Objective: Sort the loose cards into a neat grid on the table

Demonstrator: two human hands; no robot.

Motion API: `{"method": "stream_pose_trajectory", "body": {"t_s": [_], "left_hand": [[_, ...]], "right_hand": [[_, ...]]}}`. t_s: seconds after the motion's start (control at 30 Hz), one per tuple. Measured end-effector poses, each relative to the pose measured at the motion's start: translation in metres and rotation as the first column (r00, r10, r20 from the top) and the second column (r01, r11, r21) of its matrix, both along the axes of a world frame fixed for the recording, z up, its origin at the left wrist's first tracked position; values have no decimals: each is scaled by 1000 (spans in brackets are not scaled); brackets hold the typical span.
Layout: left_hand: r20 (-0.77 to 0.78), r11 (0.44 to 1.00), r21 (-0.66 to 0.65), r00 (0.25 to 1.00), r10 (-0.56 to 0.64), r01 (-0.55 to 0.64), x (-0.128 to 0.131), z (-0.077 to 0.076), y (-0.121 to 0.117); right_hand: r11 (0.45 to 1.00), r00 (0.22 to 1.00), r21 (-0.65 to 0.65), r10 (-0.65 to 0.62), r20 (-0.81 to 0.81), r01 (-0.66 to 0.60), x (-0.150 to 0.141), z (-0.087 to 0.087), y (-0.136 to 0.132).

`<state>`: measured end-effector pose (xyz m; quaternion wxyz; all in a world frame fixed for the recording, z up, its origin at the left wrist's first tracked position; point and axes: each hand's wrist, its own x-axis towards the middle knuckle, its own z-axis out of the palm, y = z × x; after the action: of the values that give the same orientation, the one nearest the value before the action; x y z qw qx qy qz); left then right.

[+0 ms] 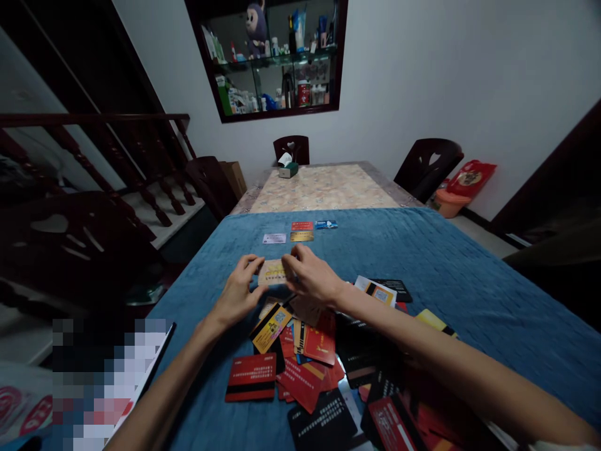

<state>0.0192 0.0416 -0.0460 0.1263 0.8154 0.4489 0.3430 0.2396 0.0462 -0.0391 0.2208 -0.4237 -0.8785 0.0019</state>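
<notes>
Between my two hands is a beige card [273,273] with yellow and dark print, above the blue cloth. My left hand [241,289] pinches its left edge between thumb and fingers. At the card's right end, my right hand [312,277] has its fingers closed on it, hiding that corner. Just below lies a loose heap of cards: a red card [251,377] with a black stripe, a yellow card [271,328] with a square code, black cards [323,418] and more red ones. Beyond my hands lie a white card [274,238], a gold card [302,236], a red card [302,226] and a blue card [326,224].
The blue cloth [206,250] covers the near part of the table. A tissue box [288,170] stands on the patterned far part. Dark chairs [429,164] surround the table. A pixelated patch covers something at lower left. A shelf niche [282,119] is in the wall.
</notes>
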Motion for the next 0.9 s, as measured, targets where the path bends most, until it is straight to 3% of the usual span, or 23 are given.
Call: {"method": "stream_pose_trajectory", "body": {"t_s": [0.13,0.33,0.67,0.9], "left_hand": [[-68,996,-20,993,-92,90,15,-2,17],[-165,989,-59,976,-142,134,43,-18,56],[-290,997,-50,954,-74,63,67,-38,130],[-296,998,-49,954,-55,42,74,-48,147]], "right_hand": [[999,1000,-32,5,-22,-6,21,-12,9],[992,996,-120,-39,-79,29,50,-34,37],[963,983,-198,-184,14,183,60,-35,93],[951,973,-209,-224,49,229,59,-42,109]]}}
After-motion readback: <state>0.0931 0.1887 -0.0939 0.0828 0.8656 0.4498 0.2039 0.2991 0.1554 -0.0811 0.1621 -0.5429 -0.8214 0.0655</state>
